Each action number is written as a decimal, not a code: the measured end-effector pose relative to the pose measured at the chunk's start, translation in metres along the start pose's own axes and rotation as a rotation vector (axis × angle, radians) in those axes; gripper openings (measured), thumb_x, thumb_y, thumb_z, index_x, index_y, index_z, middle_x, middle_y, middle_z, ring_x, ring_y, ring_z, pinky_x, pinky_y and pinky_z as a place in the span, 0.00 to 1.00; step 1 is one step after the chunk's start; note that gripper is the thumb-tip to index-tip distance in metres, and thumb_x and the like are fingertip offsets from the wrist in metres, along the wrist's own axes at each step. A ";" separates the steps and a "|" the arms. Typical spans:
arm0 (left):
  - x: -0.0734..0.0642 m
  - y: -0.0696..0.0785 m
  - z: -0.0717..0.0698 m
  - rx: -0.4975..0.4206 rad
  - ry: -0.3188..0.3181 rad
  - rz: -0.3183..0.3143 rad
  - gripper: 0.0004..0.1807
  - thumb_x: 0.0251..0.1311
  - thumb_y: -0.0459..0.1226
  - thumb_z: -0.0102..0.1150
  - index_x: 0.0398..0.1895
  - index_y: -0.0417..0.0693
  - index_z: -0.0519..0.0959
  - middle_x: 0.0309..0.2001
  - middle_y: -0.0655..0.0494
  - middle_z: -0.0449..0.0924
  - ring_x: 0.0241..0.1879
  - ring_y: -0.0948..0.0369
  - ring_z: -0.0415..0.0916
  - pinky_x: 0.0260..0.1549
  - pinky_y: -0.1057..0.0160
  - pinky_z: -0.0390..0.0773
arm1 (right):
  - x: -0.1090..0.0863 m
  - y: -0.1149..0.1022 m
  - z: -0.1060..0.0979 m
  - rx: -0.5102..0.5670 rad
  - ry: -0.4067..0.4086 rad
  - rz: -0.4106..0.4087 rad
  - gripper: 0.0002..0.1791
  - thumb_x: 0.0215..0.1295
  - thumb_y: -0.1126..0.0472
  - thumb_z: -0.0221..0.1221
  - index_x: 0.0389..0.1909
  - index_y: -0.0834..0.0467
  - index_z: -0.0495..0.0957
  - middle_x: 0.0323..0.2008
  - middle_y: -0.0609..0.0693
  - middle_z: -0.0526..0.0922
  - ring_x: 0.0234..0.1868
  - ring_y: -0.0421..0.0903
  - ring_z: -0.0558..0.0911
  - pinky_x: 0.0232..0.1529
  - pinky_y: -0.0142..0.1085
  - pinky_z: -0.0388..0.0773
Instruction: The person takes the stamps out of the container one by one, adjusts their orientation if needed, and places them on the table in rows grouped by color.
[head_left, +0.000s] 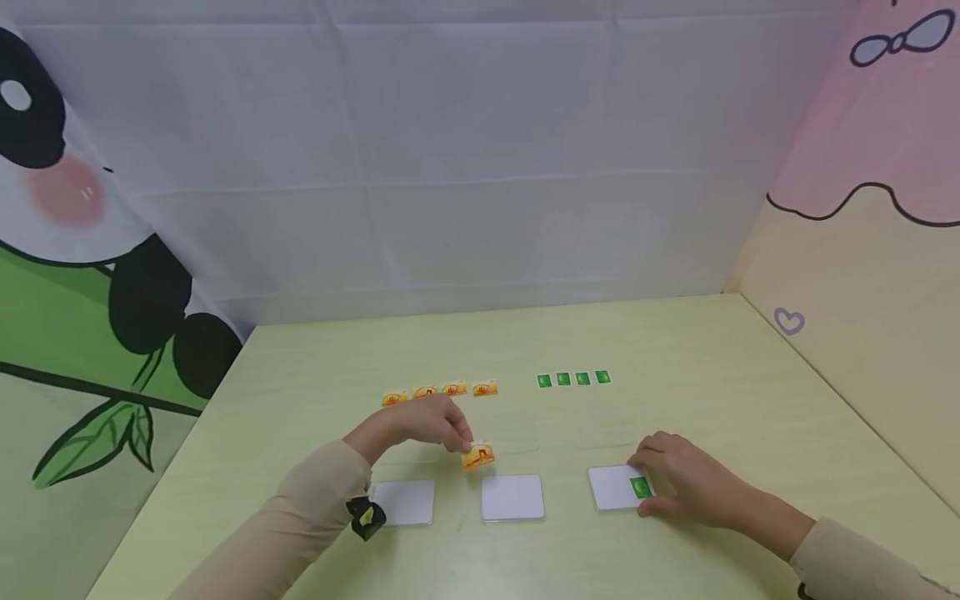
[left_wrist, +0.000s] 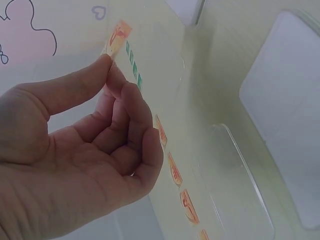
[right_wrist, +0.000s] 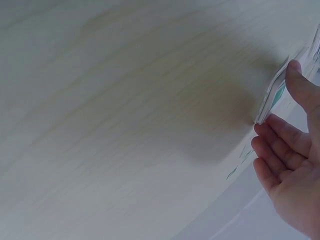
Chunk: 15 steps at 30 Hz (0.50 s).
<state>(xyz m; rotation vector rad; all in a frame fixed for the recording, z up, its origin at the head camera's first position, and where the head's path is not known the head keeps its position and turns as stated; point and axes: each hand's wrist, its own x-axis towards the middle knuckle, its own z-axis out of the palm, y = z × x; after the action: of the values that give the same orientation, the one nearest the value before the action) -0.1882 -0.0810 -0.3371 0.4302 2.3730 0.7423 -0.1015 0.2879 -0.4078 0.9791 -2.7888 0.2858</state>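
My left hand (head_left: 431,421) pinches a small orange sticker (head_left: 477,456) between thumb and forefinger, above the table. The same sticker (left_wrist: 119,37) shows at the fingertips in the left wrist view. Three flat white rectangular blocks with rounded corners lie in a row: the left block (head_left: 405,503), the middle block (head_left: 512,498) and the right block (head_left: 611,487). My right hand (head_left: 693,483) grips the right block by its right end, thumb on the near edge and fingers on the far edge. A green sticker (head_left: 640,487) is on that block's top, near its right edge.
Several orange stickers (head_left: 485,388) form a row behind my left hand. Another row of green stickers (head_left: 583,379) lies to their right. A clear rounded plastic piece (head_left: 517,433) lies behind the middle block. A white cloth wall (head_left: 480,167) borders the table's back.
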 end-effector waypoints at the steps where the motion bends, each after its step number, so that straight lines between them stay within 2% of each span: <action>1: 0.000 -0.002 -0.001 0.001 0.002 0.003 0.06 0.55 0.38 0.66 0.32 0.44 0.83 0.31 0.58 0.79 0.35 0.61 0.72 0.43 0.58 0.74 | 0.000 0.000 0.000 0.000 0.001 0.000 0.27 0.45 0.43 0.71 0.42 0.56 0.82 0.39 0.41 0.81 0.40 0.39 0.76 0.44 0.39 0.77; 7: -0.003 -0.015 -0.007 -0.017 0.009 0.028 0.06 0.55 0.37 0.65 0.31 0.42 0.83 0.26 0.60 0.76 0.31 0.62 0.71 0.37 0.61 0.72 | -0.001 0.001 0.002 -0.003 0.013 -0.011 0.27 0.44 0.42 0.72 0.41 0.56 0.82 0.39 0.41 0.81 0.40 0.39 0.76 0.43 0.39 0.77; 15: -0.008 -0.024 -0.019 -0.006 -0.013 0.034 0.07 0.56 0.36 0.64 0.32 0.41 0.82 0.28 0.59 0.77 0.31 0.63 0.71 0.40 0.59 0.75 | 0.000 0.001 0.002 -0.003 0.005 0.001 0.27 0.44 0.42 0.72 0.42 0.55 0.81 0.40 0.41 0.81 0.41 0.39 0.76 0.44 0.39 0.77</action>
<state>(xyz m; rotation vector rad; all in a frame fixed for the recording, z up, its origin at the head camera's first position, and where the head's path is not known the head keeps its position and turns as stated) -0.1966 -0.1116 -0.3357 0.4725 2.3559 0.7593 -0.1019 0.2884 -0.4101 0.9748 -2.7850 0.2835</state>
